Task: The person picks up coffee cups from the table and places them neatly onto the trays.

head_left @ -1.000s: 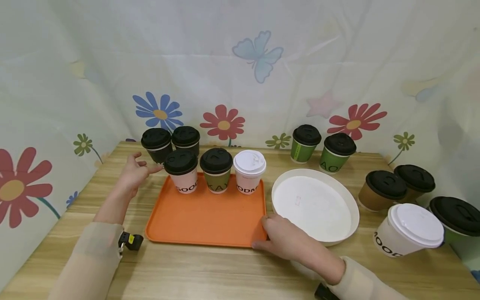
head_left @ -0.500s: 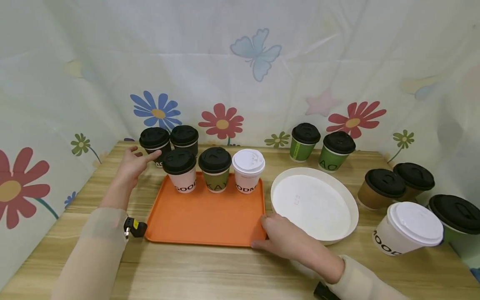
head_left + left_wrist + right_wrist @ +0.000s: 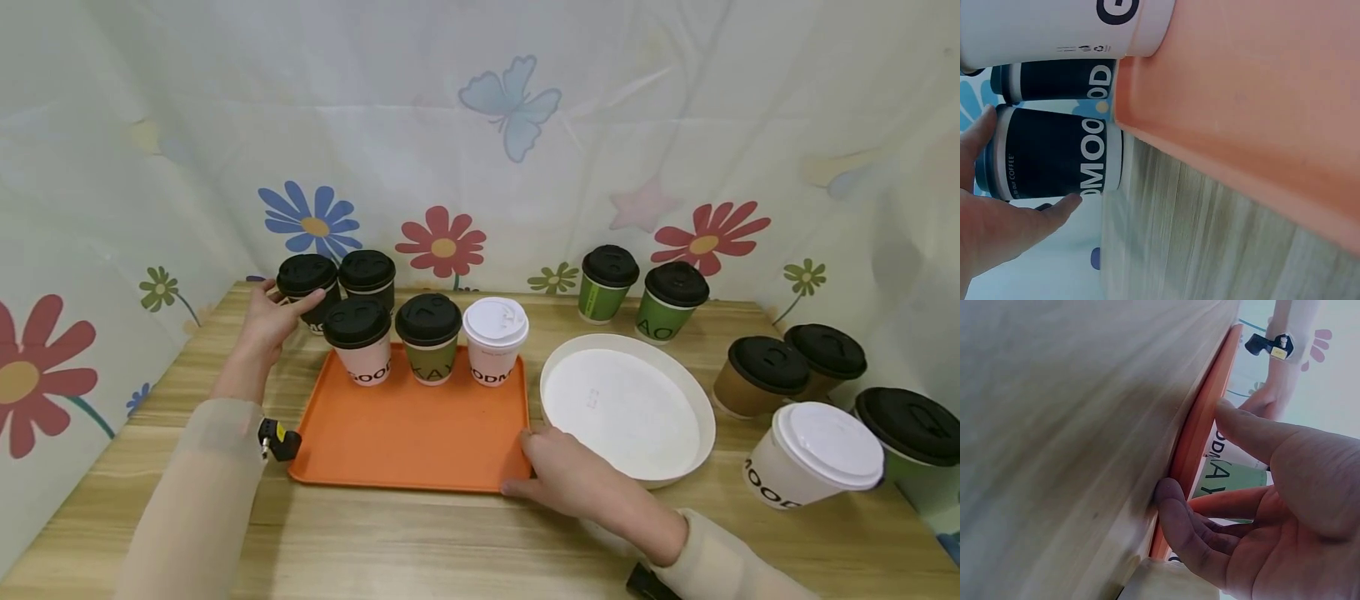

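My left hand [image 3: 272, 323] reaches round the left black paper coffee cup [image 3: 1047, 153], which stands upright behind the orange tray's left corner. Its thumb lies by the lid in the left wrist view, and its fingers lie along the cup's other side. A second black cup [image 3: 367, 279] stands beside it. On the orange tray [image 3: 412, 442], a pink cup with black lid [image 3: 365, 358], an olive cup [image 3: 430, 354] and a pink cup with white lid [image 3: 493, 354] line the back edge. My right hand [image 3: 566, 473] grips the tray's front right corner.
Right of the tray sits a round white dish [image 3: 630, 417]. Two green cups [image 3: 603, 292] stand behind it. At the far right are brown cups [image 3: 750, 387], a large white cup [image 3: 810, 458] and a green one [image 3: 911, 433]. A flowered cloth [image 3: 510, 192] hangs behind the table.
My left hand has moved forward and right, from beside the left black cup to round it. The right hand stays on the tray's corner, and the cups have not moved.
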Motion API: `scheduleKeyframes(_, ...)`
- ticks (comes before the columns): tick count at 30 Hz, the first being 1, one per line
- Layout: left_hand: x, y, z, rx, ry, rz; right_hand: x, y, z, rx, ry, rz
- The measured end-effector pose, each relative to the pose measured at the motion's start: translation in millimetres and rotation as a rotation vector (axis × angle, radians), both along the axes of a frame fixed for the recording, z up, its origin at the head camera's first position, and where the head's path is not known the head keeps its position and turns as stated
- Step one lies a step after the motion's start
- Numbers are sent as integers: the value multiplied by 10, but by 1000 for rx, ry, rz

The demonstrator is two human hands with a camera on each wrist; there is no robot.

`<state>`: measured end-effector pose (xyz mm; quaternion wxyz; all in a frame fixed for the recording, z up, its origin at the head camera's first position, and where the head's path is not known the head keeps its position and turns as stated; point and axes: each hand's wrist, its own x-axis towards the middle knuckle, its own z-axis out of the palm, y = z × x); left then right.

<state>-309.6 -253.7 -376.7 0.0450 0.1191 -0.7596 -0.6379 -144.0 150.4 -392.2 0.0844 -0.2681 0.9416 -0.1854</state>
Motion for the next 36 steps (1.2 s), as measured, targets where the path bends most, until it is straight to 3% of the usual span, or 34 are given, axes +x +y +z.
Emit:
scheduleKeyframes(12, -20, 6, -10, 32, 31, -17, 5, -23, 14, 9, 4, -7)
scheduleKeyframes(24, 48, -25, 16, 26, 32, -8, 4, -26, 6, 11, 0, -5)
scheduleKeyframes(30, 113, -79, 4, 22, 31, -18, 7, -13, 1, 3, 2, 4)
scheduleKeyframes(36, 252, -120, 29, 6, 20, -24, 7, -7, -1, 4, 4, 1)
